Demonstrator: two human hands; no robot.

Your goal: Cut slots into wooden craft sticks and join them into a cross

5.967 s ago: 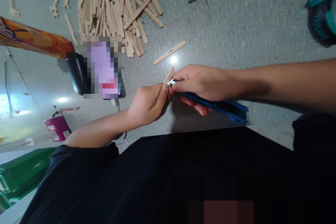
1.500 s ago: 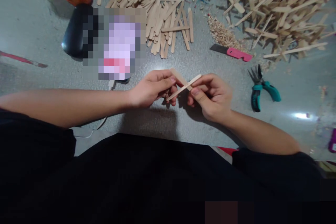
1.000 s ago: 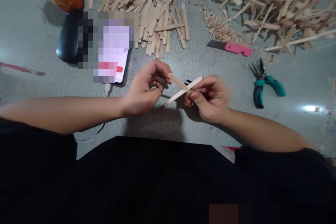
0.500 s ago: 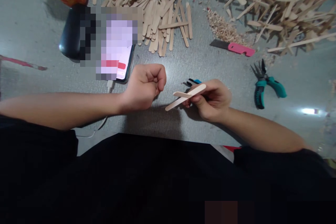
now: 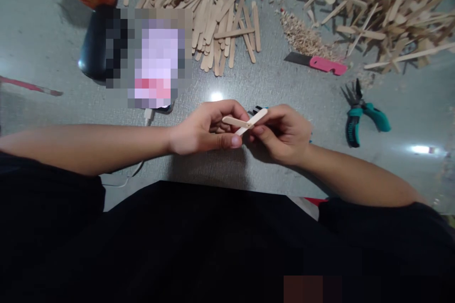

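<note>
Two flat wooden craft sticks joined in a cross (image 5: 256, 118) are held up between my hands above the grey table. My left hand (image 5: 213, 129) grips the lower end of one stick between thumb and fingers. My right hand (image 5: 286, 132) pinches the cross near its joint, where a small dark spot shows. The lower fingers of my right hand are partly hidden. Behind that hand lies a tool with a dark tip (image 5: 260, 109), mostly covered by it.
Loose craft sticks (image 5: 213, 23) lie at the back middle, and a heap of crossed sticks (image 5: 373, 9) fills the back right. Near it are wood shavings (image 5: 302, 35), a pink-handled blade (image 5: 329, 65) and teal pliers (image 5: 359, 113). A plugged-in phone (image 5: 156, 66) and dark case (image 5: 95, 47) lie left.
My left hand has opened from a fist, moved right and taken hold of one stick's end. The cross has shifted slightly left and turned in my right hand.
</note>
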